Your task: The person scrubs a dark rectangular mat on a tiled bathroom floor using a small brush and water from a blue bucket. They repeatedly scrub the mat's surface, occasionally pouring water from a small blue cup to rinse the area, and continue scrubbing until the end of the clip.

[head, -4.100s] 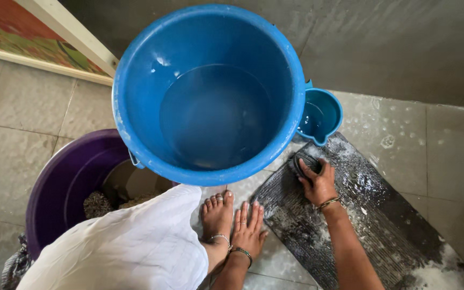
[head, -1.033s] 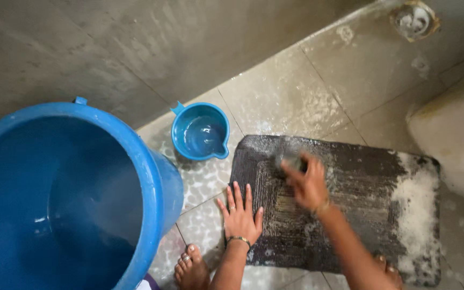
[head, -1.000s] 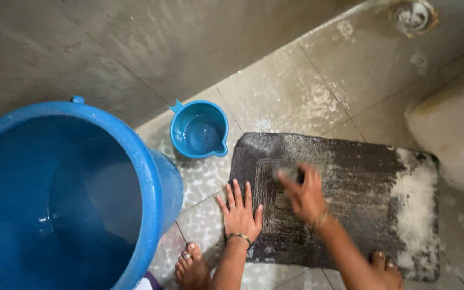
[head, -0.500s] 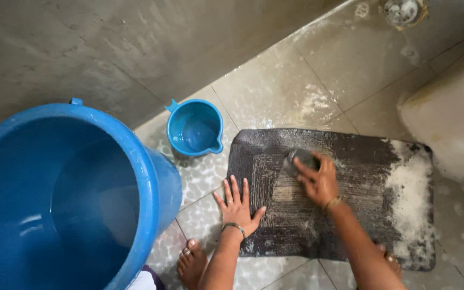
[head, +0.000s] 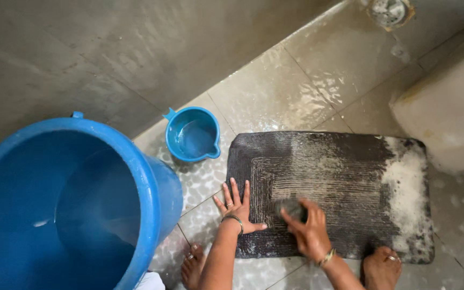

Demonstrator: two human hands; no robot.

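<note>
right hand clamped on brush, left hand splayed flat at mat edge. i judge suds could slide that palm on wet floor.

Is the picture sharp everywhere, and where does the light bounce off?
Head view: the right hand and brush are slightly smeared; the left hand and mat look crisper. Glare ripples on the wet floor; the big bucket bulges at the edge.

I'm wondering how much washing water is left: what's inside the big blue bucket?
The big blue bucket holds clear water, partly filling it; its blue bottom shows through. Nothing else shows inside, though its lower part runs out of frame.
</note>
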